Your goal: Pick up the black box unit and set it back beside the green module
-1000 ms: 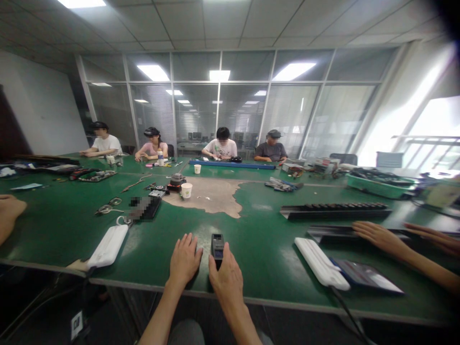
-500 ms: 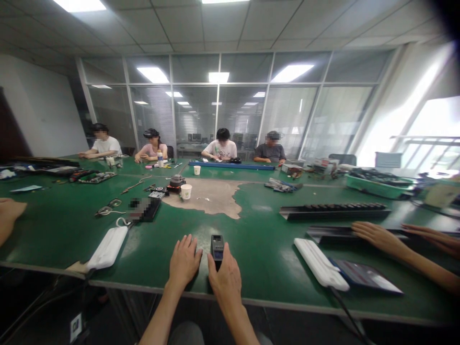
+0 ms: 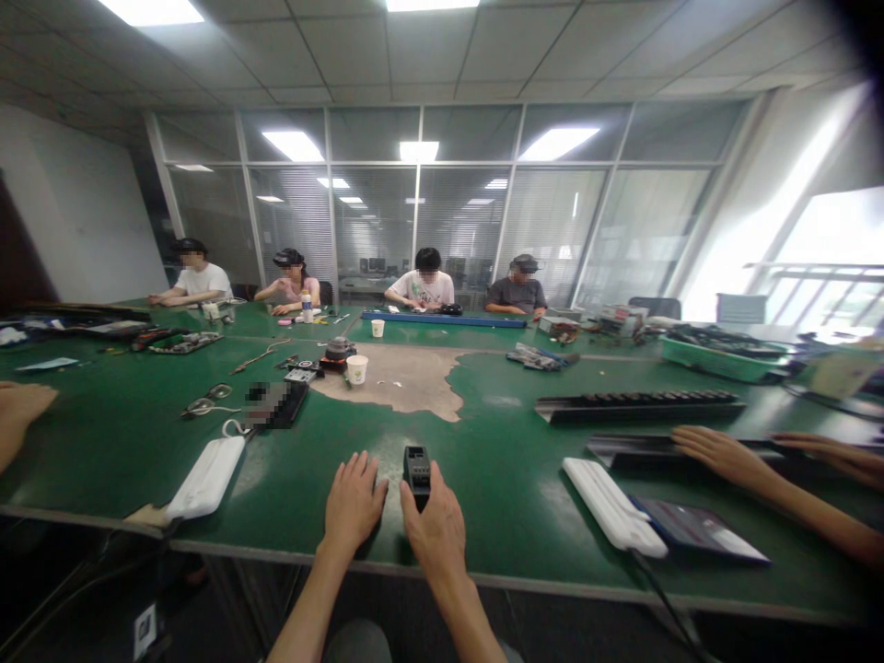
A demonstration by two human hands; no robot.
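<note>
My right hand (image 3: pixel 436 529) had the small black device (image 3: pixel 416 471) pinched, thumb along its nine o'clock side and fingers along its three o'clock side. The device stood just beyond that hand, toward twelve o'clock, near the front edge of the green table (image 3: pixel 497 488). I could not tell whether its underside touched the tabletop.

Half a second before, the device had sat straighter in my grip; its far end had since tipped slightly toward eleven o'clock. The bluish patch beside my thumb had dropped from sight too, and the face there looked plain black. My left hand (image 3: pixel 354 505) had not changed: it lay palm down on the table, fingers loosely spread and holding nothing, just beside the device at its nine o'clock side, with a narrow gap between.

Around the device, things stayed as they were. A paper cup (image 3: pixel 357 370) stood at eleven o'clock on a brown patch (image 3: pixel 407 382), and a pair of glasses (image 3: pixel 200 406) lay at ten. One white box (image 3: pixel 207 477) lay at nine o'clock, another white box (image 3: pixel 611 506) at three, beside a dark flat packet (image 3: pixel 697 529). A black rail (image 3: pixel 642 410) stretched out at two o'clock, and a neighbor's hand (image 3: pixel 722 451) rested on a nearer rail (image 3: pixel 632 449), as before.
</note>
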